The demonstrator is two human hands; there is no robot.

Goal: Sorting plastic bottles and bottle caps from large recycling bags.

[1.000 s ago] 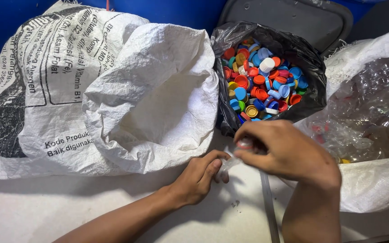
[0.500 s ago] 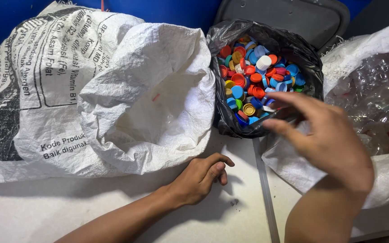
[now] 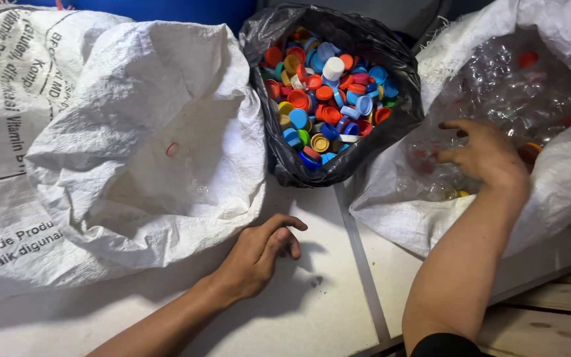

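Head view: right hand point(image 3: 484, 155), grip spread and empty, reaches among clear bottles point(image 3: 497, 86) in the right sack point(image 3: 563, 185); left hand point(image 3: 259, 254) rests loosely curled, empty, on the table point(image 3: 325, 311). Grasp one bottle firmly by its body.

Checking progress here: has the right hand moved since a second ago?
Yes. The right hand went rightward, from beside the left hand, past the black bag, into the bottle sack.

The bottle caps point(image 3: 325, 99) are red, orange, blue, yellow and white — all mixed inside a shiny black plastic bag point(image 3: 365, 155). The big woven sack point(image 3: 133, 165) is white with black print. The bottles point(image 3: 497, 86) are clear — some carry red caps.
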